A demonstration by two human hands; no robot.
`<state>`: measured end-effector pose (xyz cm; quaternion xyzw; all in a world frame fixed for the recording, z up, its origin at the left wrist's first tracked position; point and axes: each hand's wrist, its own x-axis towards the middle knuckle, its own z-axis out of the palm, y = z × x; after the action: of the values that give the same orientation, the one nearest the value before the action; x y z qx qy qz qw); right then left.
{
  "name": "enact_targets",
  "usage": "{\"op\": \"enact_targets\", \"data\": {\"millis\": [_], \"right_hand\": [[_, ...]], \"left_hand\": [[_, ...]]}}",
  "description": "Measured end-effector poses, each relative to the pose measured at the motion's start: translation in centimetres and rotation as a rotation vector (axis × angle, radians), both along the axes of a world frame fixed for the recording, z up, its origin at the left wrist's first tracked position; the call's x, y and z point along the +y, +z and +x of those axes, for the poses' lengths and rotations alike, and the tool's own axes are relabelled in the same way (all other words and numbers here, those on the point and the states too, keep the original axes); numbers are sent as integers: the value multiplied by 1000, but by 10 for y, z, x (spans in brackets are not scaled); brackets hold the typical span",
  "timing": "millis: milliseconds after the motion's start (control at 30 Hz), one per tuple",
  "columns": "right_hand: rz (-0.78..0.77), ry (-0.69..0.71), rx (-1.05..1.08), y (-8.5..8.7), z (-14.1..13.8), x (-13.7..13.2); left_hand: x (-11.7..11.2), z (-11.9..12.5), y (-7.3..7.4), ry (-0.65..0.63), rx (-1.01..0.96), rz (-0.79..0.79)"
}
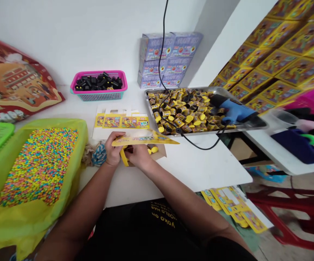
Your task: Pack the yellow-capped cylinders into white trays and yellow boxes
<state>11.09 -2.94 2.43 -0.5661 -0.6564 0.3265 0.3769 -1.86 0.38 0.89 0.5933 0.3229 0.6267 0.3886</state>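
Both my hands meet at the middle of the white table [200, 166]. My left hand [113, 148] grips the left end of a flat yellow printed carton [146, 138], fingers curled over its edge. My right hand [138, 155] is closed on the carton's lower flap, just under it. A small yellow cap [154, 149] lies by my right hand on a brown card. More flat cartons [122, 121] lie stacked just beyond.
A metal tray [151, 108] holds several yellow and black small tubes, a blue glue gun [234, 108] and its black cord. A pink basket [99, 85] of black parts stands behind. At left, a yellow-lined bin [38, 165] holds coloured candies. Purple boxes [167, 59] and yellow boxes [279, 50] are stacked.
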Motion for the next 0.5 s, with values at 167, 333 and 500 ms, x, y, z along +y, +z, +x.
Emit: {"op": "enact_targets", "data": {"millis": [167,333,500], "right_hand": [[-18,43,20,1,3,-4],[30,24,-5,15,-1,3],[-5,96,-64,25,-5,16]], "left_hand": [[-3,2,3,5,5,-28],[-4,3,7,13,23,-8],[-2,2,5,26,32,-11]]}}
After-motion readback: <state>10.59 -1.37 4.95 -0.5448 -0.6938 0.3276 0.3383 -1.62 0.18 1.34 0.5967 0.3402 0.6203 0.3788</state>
